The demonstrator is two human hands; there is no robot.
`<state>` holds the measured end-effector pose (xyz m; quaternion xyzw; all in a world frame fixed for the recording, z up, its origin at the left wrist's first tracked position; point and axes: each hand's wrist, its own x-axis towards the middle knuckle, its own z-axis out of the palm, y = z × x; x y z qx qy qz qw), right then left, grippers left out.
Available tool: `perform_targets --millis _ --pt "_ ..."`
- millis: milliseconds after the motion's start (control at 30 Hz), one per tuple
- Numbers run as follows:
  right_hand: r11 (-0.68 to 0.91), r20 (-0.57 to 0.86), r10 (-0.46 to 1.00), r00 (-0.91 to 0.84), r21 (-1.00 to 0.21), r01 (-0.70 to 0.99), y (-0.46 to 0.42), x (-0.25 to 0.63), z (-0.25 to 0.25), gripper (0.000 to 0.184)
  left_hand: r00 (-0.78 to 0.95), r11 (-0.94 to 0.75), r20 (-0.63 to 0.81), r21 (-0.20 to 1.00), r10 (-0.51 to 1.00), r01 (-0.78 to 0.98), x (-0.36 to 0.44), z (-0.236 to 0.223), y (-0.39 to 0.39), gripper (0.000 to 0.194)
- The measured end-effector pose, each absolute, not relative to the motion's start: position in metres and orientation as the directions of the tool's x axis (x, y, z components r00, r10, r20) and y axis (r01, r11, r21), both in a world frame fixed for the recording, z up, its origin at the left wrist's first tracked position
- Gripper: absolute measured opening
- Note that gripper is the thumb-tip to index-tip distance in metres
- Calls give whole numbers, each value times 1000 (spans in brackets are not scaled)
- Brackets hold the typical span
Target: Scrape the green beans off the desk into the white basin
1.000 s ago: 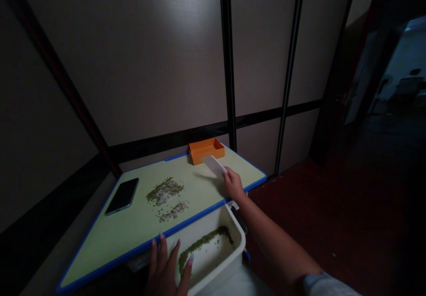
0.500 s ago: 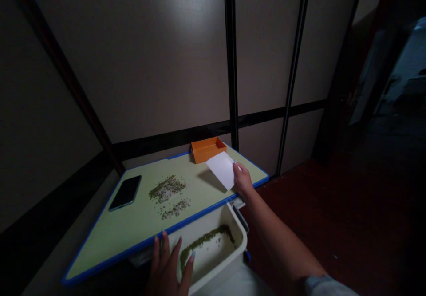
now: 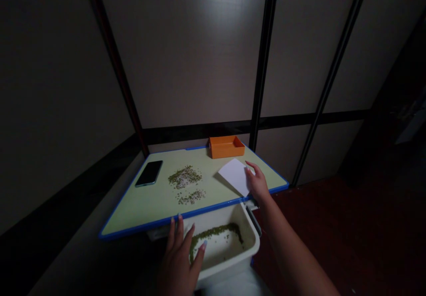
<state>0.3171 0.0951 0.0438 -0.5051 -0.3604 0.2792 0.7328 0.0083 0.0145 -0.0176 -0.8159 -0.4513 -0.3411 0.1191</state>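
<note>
My right hand (image 3: pixel 257 185) pinches a white card (image 3: pixel 235 176) by its right edge and holds it just above the pale green board (image 3: pixel 156 203) with a blue rim. My left hand (image 3: pixel 181 254) lies with fingers spread on the near rim of a white tub (image 3: pixel 248 238) below the board's front edge. Green beans (image 3: pixel 216 234) lie in a strip inside the tub. Two small patches of green and pale grains (image 3: pixel 186 183) are scattered on the middle of the board.
An orange box (image 3: pixel 225 146) stands at the board's far edge, just behind the card. A dark phone (image 3: pixel 149 173) lies flat on the board's left side. Grey panelled walls with black strips close in behind; dark red floor lies to the right.
My right hand lifted the white card from beside the orange box and turned its face into view, drawing it toward the near right of the board. The view swung leftward. My left hand stayed on the tub.
</note>
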Motion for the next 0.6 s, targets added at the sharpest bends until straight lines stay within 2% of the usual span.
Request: perform_targets --millis 233,600 --pt "325 263 779 570 -946 -7 99 322 39 46 355 -559 651 130 671 819 9 -18 15 40" --pt "314 237 804 545 -948 -51 102 322 36 47 358 -545 595 165 720 822 7 -16 15 41"
